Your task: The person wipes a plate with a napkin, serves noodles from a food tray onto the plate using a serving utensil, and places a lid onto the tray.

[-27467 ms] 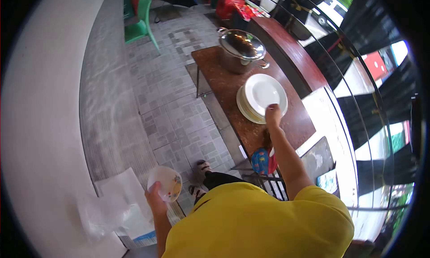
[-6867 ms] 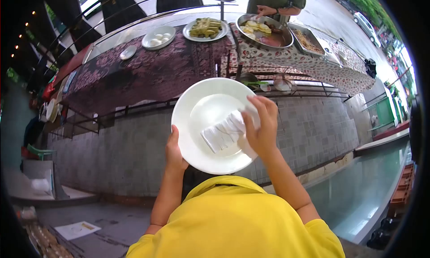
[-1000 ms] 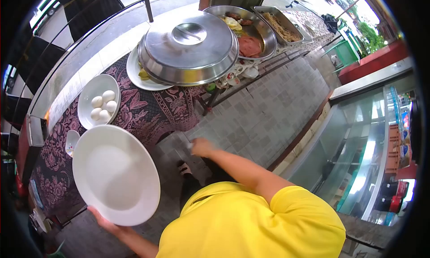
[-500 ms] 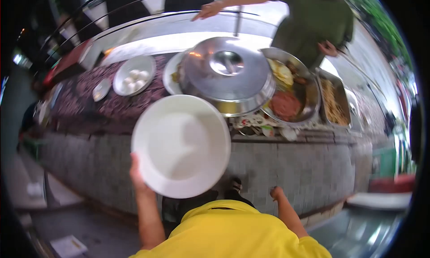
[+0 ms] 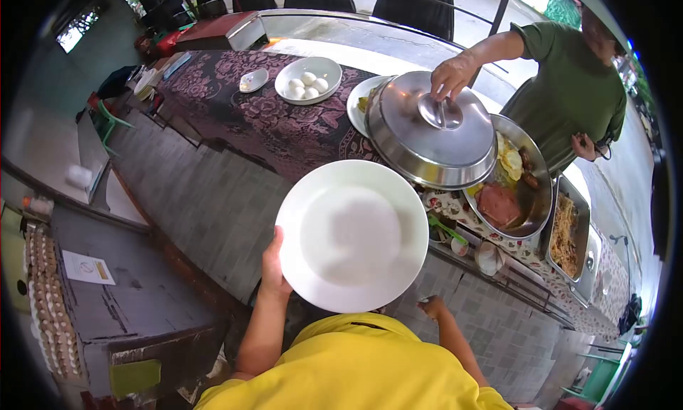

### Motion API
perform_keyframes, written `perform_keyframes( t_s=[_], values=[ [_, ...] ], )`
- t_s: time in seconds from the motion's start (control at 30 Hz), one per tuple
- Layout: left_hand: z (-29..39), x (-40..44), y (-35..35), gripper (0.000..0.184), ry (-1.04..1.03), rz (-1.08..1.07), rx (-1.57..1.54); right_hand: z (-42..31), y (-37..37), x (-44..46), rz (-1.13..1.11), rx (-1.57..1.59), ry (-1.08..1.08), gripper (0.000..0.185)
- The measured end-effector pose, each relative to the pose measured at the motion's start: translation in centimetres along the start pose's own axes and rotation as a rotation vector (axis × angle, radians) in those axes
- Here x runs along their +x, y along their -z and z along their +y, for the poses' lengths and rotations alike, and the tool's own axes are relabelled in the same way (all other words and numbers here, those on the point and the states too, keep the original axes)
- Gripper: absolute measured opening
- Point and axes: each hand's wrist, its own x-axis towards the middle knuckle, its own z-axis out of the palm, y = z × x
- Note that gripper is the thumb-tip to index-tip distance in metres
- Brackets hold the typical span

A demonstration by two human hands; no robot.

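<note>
My left hand [image 5: 273, 266] grips the rim of a white plate [image 5: 353, 235], thumb over its left edge. The plate has nothing on it and faces up, in front of my yellow shirt. My right hand [image 5: 431, 308] hangs low at my side, fingers curled; what they hold, if anything, is hidden. Beyond the plate, a person's hand [image 5: 455, 75] rests on the knob of a large steel lid [image 5: 434, 143]. To the right, a metal basin [image 5: 530, 221] contains fried eggs [image 5: 509, 157], slices of pink meat [image 5: 498, 204] and sausages [image 5: 529, 175].
A bowl of white eggs [image 5: 308, 86] and a small dish [image 5: 254, 80] stand on the patterned tablecloth [image 5: 284, 143]. Noodles [image 5: 565, 228] fill a steel tray at right. Egg trays [image 5: 53, 303] line the left. A person in green [image 5: 569, 90] stands across the table.
My view has turned left, so the table now slants. The other person's hand has come down onto the lid's knob. The plate stays in my left hand.
</note>
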Motion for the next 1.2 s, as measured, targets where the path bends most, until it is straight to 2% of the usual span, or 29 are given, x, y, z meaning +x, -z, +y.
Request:
perform_keyframes(
  t_s=[0.07, 0.17, 0.27, 0.37, 0.47, 0.53, 0.6, 0.67, 0.77, 0.87, 0.97, 1.07, 1.2],
  values=[
    [0.7, -0.7, 0.6, 0.063, -0.019, 0.022, -0.008, -0.3, -1.0, 1.1, 0.059, -0.059, 0.127, 0.048],
    [1.8, -1.2, 1.1, 0.063, -0.065, 0.039, -0.022, -2.1, -1.3, 0.3, 0.04, -0.12, 0.097, 0.054],
    [2.4, -1.1, 2.3, 0.063, -0.116, 0.082, -0.014, -1.6, -3.0, 3.2, 0.039, -0.214, 0.11, 0.054],
    [3.7, -0.7, 2.9, 0.062, -0.122, 0.074, -0.019, -2.1, -2.5, 2.7, 0.043, -0.136, 0.031, 0.054],
    [5.5, 1.6, 4.0, 0.062, -0.095, 0.009, -0.025, -3.7, -0.5, 2.1, -0.055, -0.003, -0.179, 0.049],
    [7.5, 3.9, 4.3, 0.063, -0.074, -0.025, 0.002, -3.8, -0.5, 2.0, 0.013, -0.032, -0.013, 0.046],
    [9.0, 5.9, 4.4, 0.062, -0.053, -0.027, 0.032, -4.2, -1.2, 1.9, 0.033, 0.095, -0.078, 0.041],
    [10.5, 7.9, 4.7, 0.061, 0.006, -0.071, 0.026, -5.4, -2.3, 3.7, 0.008, 0.389, -0.355, 0.036],
    [12.4, 11.0, 5.9, 0.059, 0.055, -0.128, 0.012, -7.3, -4.4, 6.5, -0.223, -1.217, 0.388, 0.031],
    [14.3, 13.7, 6.4, 0.058, 0.108, -0.219, -0.006, -7.1, -9.4, 9.5, 0.023, -0.421, 0.274, 0.032],
    [16.0, 16.5, 7.8, 0.058, 0.19, -0.239, 0.035, -12.3, -12.5, 7.8, 0.159, -0.545, 0.413, 0.035],
    [17.2, 18.4, 7.4, 0.059, 0.239, -0.293, 0.078, -21.2, -11.4, 0.3, 0.16, 0.088, 0.075, 0.036],
    [16.9, 20.5, 6.6, 0.06, 0.309, -0.367, 0.06, -23.5, -11.8, -2.7, 0.223, 0.337, 0.012, 0.042]
  ],
)
